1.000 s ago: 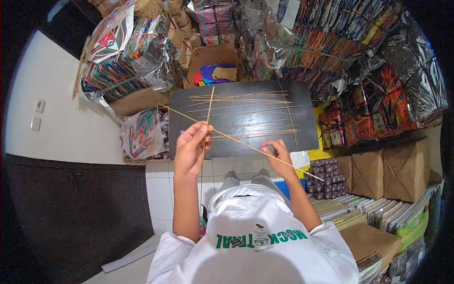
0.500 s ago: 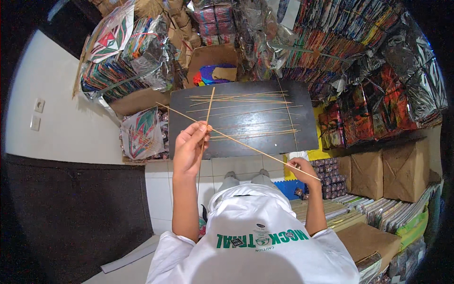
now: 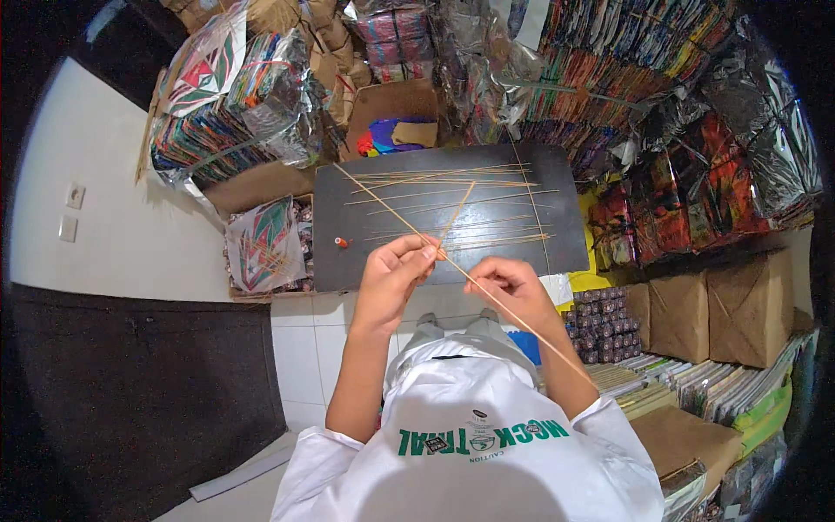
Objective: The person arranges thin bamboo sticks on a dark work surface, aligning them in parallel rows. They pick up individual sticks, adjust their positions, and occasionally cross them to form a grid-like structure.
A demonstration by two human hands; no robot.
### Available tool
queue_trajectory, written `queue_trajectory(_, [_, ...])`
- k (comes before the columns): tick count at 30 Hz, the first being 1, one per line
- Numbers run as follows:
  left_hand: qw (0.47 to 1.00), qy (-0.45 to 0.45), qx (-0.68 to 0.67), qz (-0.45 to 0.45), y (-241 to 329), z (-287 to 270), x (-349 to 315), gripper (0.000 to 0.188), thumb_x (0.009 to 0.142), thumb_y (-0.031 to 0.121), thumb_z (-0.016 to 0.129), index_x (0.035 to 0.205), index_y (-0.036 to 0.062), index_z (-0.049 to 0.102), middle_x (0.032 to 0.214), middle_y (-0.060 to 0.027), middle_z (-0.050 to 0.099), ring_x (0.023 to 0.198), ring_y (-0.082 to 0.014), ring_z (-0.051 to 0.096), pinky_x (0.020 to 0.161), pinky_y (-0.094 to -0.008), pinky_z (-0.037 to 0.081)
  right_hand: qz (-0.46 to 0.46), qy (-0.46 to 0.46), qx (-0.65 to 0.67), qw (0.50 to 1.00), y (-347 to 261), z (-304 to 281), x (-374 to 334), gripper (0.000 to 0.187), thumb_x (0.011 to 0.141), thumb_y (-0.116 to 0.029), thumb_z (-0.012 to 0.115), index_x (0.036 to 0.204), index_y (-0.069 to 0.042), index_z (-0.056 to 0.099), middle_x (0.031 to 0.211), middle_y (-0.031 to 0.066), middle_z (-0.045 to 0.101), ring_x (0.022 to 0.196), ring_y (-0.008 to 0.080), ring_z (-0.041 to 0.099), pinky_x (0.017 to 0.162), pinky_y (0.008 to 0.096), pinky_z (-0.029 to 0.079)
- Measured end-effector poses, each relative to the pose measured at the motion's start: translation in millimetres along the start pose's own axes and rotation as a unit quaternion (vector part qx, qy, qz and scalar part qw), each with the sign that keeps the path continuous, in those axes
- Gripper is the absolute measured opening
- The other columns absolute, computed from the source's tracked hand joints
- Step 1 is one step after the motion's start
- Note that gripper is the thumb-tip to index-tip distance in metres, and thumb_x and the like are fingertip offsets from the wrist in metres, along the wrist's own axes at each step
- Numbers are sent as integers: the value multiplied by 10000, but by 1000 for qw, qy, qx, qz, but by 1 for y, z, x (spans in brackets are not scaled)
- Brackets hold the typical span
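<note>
Over the near edge of a dark table (image 3: 335, 274), the left hand (image 3: 391, 283) pinches crossed sticks (image 3: 383, 202); the right hand (image 3: 515, 291) curls beside, its grip unclear.
The long stick (image 3: 383, 202) slants from the far left corner to the right forearm (image 3: 561, 378); the second stick (image 3: 458, 211) points toward the far edge.

Stacked bundles (image 3: 622, 61) and cartons (image 3: 750, 304) suggest a storeroom.

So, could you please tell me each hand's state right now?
Left hand: closed, pinching two thin bamboo sticks.
Right hand: fingers curled beside one stick; whether it grips can't be told.
</note>
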State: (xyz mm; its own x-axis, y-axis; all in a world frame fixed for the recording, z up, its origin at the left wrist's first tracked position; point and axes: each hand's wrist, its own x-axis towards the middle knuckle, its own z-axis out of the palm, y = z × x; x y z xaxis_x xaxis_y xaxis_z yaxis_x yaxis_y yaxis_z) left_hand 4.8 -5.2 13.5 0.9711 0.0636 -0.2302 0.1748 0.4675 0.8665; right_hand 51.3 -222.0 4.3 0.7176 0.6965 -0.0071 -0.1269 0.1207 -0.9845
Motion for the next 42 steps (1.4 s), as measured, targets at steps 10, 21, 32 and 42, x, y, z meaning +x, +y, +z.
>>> queue_trajectory(10, [999,-28,37,-13,-4,1,-7,200,919,116,686,1084,7,665,930,-67,722,741,-66,574,649,-213,425,-52,140,-25,989,28,-13,37,164,954,-171,680,989,-18,724,831,-50,647,656,-8,431,561,181,333])
queue_trajectory(21, [998,-44,26,-39,-16,10,-8,235,896,102,718,1106,16,658,918,-82,725,803,-78,635,695,-198,464,-89,210,-88,970,22,-19,48,192,946,-176,699,1020,-7,751,777,-64,616,629,-15,380,522,193,281])
queue_trajectory(32, [995,-103,3,-5,-21,20,-16,328,879,97,748,1144,54,559,955,-79,701,916,-156,683,840,-291,503,-90,279,-112,949,14,-1,51,209,938,-178,701,1032,0,757,754,-7,681,653,17,510,585,197,401])
queue_trajectory(42, [998,-1,40,50,-11,-8,-21,317,904,140,722,1157,43,557,948,-89,706,881,-129,650,782,-249,480,-213,248,-332,885,13,-39,38,100,876,-134,746,953,-76,773,822,-16,382,658,104,388,565,231,310])
